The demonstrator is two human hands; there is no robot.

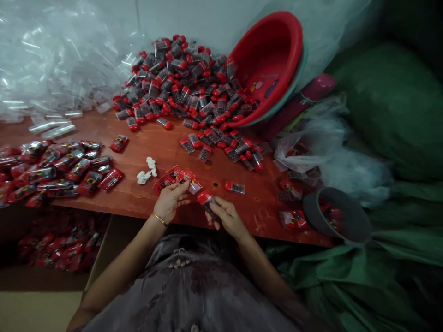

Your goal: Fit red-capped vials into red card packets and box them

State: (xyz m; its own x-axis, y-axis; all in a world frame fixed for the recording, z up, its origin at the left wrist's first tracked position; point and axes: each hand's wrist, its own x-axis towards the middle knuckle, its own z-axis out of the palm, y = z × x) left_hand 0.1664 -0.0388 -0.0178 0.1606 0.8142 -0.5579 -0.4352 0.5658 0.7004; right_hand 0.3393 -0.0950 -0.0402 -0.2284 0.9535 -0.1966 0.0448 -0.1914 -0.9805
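Reddish wooden table (166, 143), pale wall (173, 18)

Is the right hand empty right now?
No, the right hand is closed around a small red-capped container, held just above the near edge of the table.

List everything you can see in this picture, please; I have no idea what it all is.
table: one, red-brown, under everything
small containers: big pile, clear with red caps, back centre
basin: one, red, tipped on its side, back right
clear bags: heap, see-through, back left
wrapped packets: many, red, table's left end
flat red packets: a few, front centre
white scrap: one, left of those
loose container: one, red-capped, right of those
bowl: one, grey, table's right corner, red items inside
sacks: green, far right
box: one, brown, below table, red packets inside
left hand: gold bangle, fingertips on flat red packets
right hand: grips held container, red-capped
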